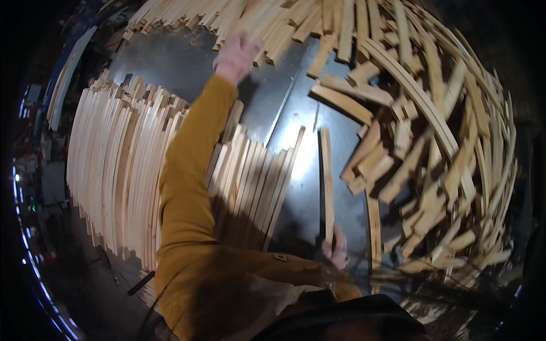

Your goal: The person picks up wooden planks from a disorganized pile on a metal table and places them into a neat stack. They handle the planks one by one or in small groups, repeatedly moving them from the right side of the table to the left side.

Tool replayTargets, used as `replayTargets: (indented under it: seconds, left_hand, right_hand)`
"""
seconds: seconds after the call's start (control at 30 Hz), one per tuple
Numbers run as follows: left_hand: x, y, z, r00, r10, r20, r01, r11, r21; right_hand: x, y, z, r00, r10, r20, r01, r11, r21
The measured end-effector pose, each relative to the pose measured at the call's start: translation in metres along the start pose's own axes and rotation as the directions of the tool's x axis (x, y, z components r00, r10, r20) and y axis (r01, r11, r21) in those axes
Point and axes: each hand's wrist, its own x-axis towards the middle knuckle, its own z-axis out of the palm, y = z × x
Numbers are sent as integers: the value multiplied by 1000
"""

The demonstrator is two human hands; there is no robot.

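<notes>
Counter [159,62]: smooth, dark, metal-looking, glossy, with strong glare between the middle row and the single strip. Left row [119,170], along the counter's left edge: bare pale wood, matt, no shine. Middle row [250,182] and single strip [326,176]: likewise bare, matt wood. Far strips [273,28], at the far edge, and heap [435,126], toward the right edge: unpainted wood, matt. Sleeve [190,165]: mustard cloth, matt.

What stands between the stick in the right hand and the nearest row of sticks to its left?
Nothing visible: only a strip of shiny tabletop separates the stick in the right hand from that row of sticks. The loose wood pile lies on the other side.
</notes>
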Motion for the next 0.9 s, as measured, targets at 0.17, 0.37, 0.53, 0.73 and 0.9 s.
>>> replayTargets:
  seconds: [0.17,0.37,0.53,0.73,0.9]
  left_hand:
    - [-340,-56,114,666,585,464,-640,767,-47]
    - [-518,52,86,620,465,632,777,-255,-576]
    - [-574,97,108,761,128,636,632,80,-771]
    - [-640,202,124,792,124,598,536,327,-778]
    - [-677,258,181,733,403,547,483,259,-837]
  right_hand:
    - [20,-66,-85,986,-103,129,9,814,580]
    - [-15,76,-190,841,-63,-537,425,691,585]
    - [-28,264,-358,581,211,-786,-564,801,-201]
    - [-22,411,-316,828,198,-525,-100,973,209]
    - [-31,290,-343,927,-176,-331,314,-118,942]
